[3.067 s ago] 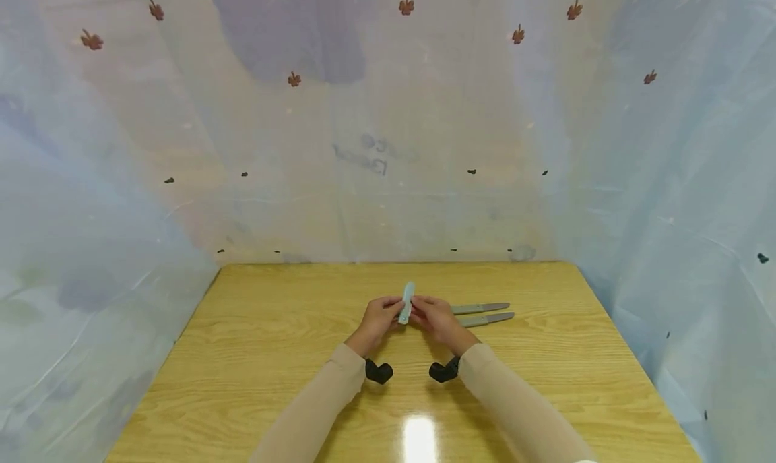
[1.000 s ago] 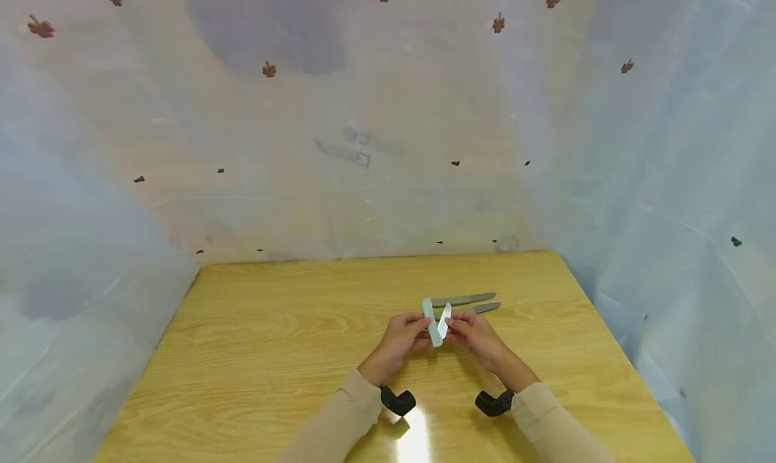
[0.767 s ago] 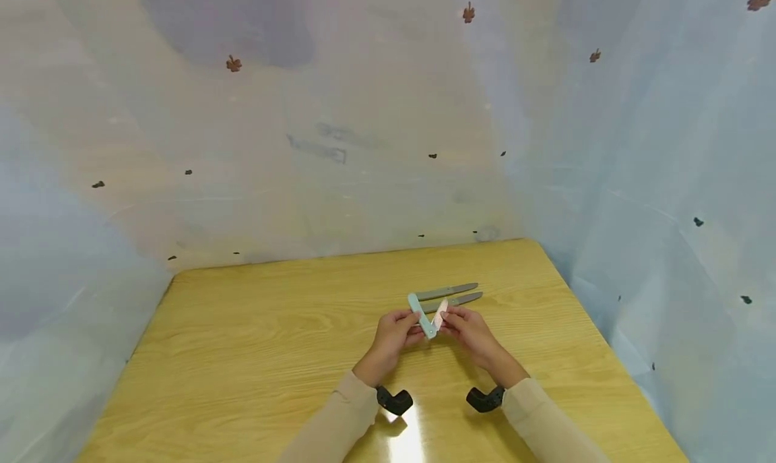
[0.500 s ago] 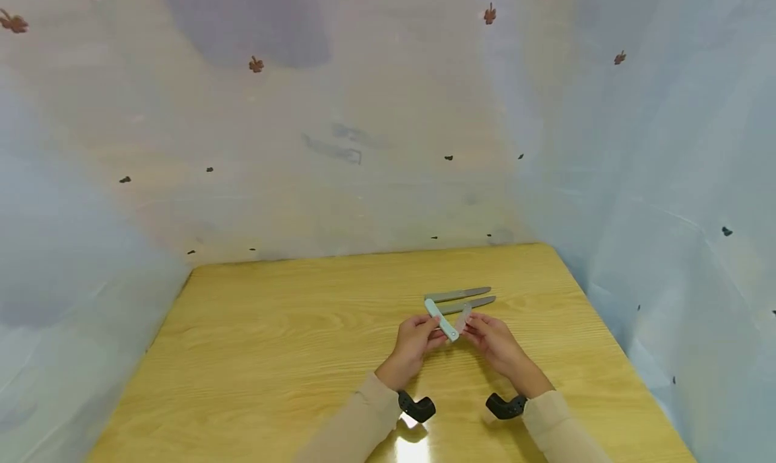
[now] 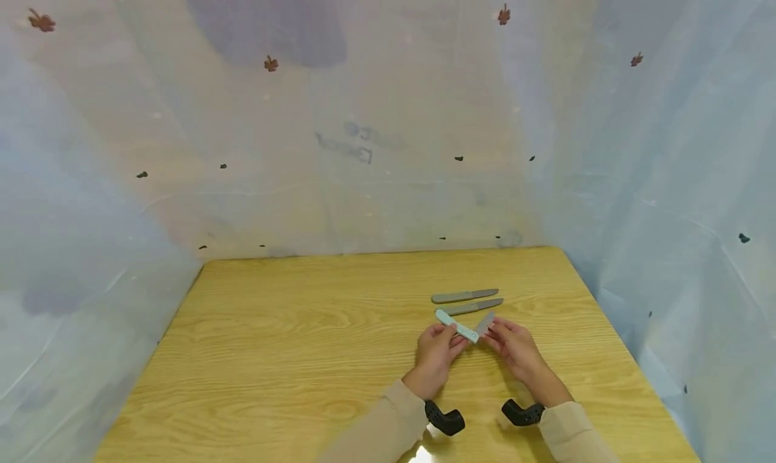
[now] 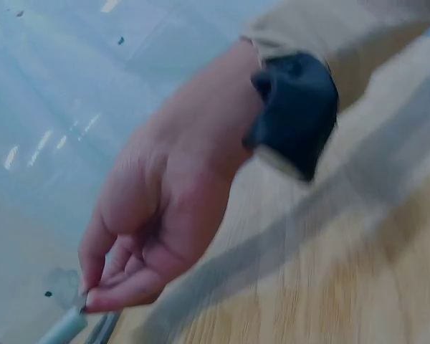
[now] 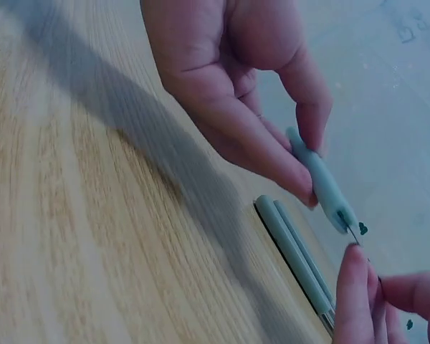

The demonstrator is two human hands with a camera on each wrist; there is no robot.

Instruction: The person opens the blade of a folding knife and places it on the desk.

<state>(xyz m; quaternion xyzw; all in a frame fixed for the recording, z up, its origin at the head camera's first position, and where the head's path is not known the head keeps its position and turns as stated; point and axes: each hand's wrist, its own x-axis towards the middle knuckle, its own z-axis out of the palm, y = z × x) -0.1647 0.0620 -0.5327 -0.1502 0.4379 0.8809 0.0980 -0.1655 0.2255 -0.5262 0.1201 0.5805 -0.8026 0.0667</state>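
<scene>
My left hand [image 5: 435, 355] pinches the mint-green handle of a folding knife [image 5: 459, 328] between thumb and fingers. The thumb and fingers of my right hand [image 5: 516, 352] pinch its grey blade [image 5: 486, 323], which stands out from the handle at a wide angle. In the right wrist view the thin blade comes out of the end of the handle [image 7: 326, 185], between the two hands. The left wrist view shows my right hand [image 6: 168, 208] with the blade at its fingertips. The knife is held above the table.
Two more folding knives, a far one [image 5: 451, 298] and a nearer one [image 5: 469, 309], lie unfolded side by side on the wooden table [image 5: 291, 342], just beyond my hands. Plastic sheeting [image 5: 388, 200] hangs behind the table and along both sides.
The knife was folded at first; its blade has swung out from the handle to a wide angle. Both hands have shifted right, and the handle has tilted further over. The two other knives lie still.
</scene>
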